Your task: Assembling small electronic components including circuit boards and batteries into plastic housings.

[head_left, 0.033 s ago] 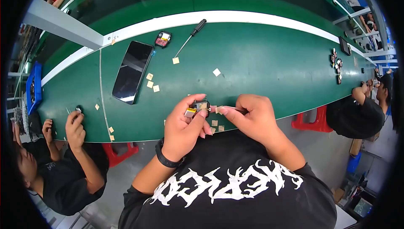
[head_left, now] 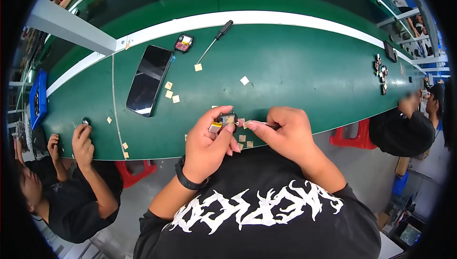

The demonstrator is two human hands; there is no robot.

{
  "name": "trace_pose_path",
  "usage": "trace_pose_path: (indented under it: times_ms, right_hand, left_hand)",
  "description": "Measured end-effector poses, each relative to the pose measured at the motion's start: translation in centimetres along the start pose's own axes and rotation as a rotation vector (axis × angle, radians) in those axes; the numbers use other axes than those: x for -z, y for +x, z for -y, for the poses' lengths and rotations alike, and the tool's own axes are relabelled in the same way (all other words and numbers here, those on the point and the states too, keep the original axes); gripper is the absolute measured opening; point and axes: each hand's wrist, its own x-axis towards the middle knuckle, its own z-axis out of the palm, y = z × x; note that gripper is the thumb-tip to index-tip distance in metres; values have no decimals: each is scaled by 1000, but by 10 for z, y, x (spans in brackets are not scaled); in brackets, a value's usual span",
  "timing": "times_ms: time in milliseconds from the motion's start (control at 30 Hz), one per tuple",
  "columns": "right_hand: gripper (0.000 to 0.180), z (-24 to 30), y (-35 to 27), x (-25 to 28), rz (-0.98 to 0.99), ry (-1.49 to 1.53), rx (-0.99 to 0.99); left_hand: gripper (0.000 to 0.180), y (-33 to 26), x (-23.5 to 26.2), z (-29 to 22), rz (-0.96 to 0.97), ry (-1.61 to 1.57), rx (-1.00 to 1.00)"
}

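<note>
My left hand (head_left: pixel 207 142) is closed on a small black device housing (head_left: pixel 230 119), open at the top, showing a beige square on it. A small silver and yellow battery (head_left: pixel 215 127) sticks out beside my thumb. My right hand (head_left: pixel 288 130) pinches a slim, dark, tweezer-like tool (head_left: pixel 271 125). By my right fingertips is a beige square pad (head_left: pixel 247 124), close to the housing's right side. Whether the tool's tip grips this pad is too small to tell. Several similar beige pads (head_left: pixel 243 138) lie on the table just below, between my hands.
On the green table (head_left: pixel 304 68) lie a large dark phone (head_left: pixel 149 80), a screwdriver (head_left: pixel 215 41), another opened device housing (head_left: pixel 183 43) and scattered pads (head_left: pixel 169 94). Small parts (head_left: pixel 382 73) sit far right. A co-worker's hand (head_left: pixel 84 147) works at left; another person (head_left: pixel 404 128) sits right.
The co-worker's raised hand at the left has shifted slightly to the left. My own hands and what they hold look unchanged.
</note>
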Motion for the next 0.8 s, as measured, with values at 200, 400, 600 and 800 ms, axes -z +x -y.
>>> trace_pose_path:
  times_ms: [200, 400, 600, 800]
  right_hand:
    - [54, 1, -1, 4, 72, -100, 17]
    - [30, 15, -11, 4, 109, 150, 4]
    - [15, 22, -11, 4, 228, 87, 8]
    - [19, 26, -15, -5, 141, 40, -15]
  left_hand:
    - [34, -7, -9, 0, -24, 204, -157]
    - [32, -10, -12, -8, -47, 123, -119]
    - [28, -13, -17, -9, -89, 269, -187]
    - [26, -15, -19, -2, -127, 299, -258]
